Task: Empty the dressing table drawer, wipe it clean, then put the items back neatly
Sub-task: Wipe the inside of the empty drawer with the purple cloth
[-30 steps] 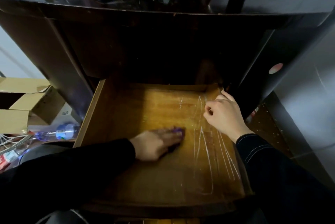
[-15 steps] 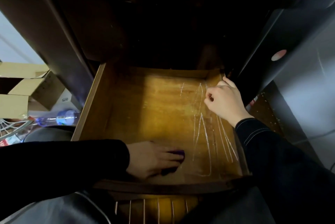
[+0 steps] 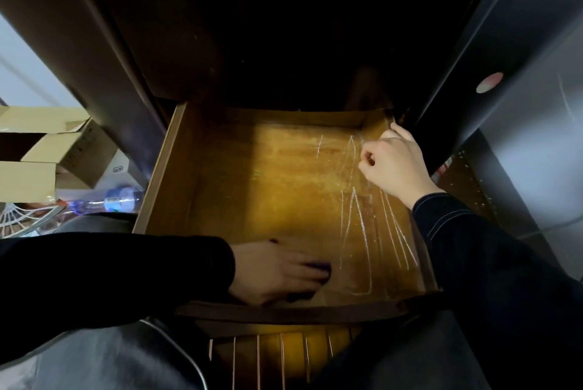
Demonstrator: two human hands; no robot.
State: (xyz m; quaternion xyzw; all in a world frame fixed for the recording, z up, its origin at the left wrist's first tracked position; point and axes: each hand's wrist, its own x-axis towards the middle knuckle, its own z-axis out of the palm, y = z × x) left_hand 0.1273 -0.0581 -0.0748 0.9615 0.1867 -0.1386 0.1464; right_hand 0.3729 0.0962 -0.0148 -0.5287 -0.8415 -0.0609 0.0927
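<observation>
The wooden drawer (image 3: 164,175) stands pulled out of the dark dressing table, and nothing lies in it but a cloth. My left hand (image 3: 268,273) presses flat on a small purple cloth (image 3: 317,266) on the drawer bottom, close to the front wall. Most of the cloth is hidden under my fingers. My right hand (image 3: 394,165) sits on the drawer's right wall near the back corner, with its fingers curled over the rim. White streaks (image 3: 356,232) run along the right part of the drawer bottom.
The dark table body (image 3: 284,42) overhangs the back of the drawer. On the floor to the left are open cardboard boxes (image 3: 47,150), a plastic bottle (image 3: 121,197) and a white wire rack (image 3: 19,219). Wooden slats (image 3: 284,355) show below the drawer front.
My left hand has slid the cloth from the middle of the drawer bottom back toward the front wall. My right hand has stayed on the right wall. The view has tilted down.
</observation>
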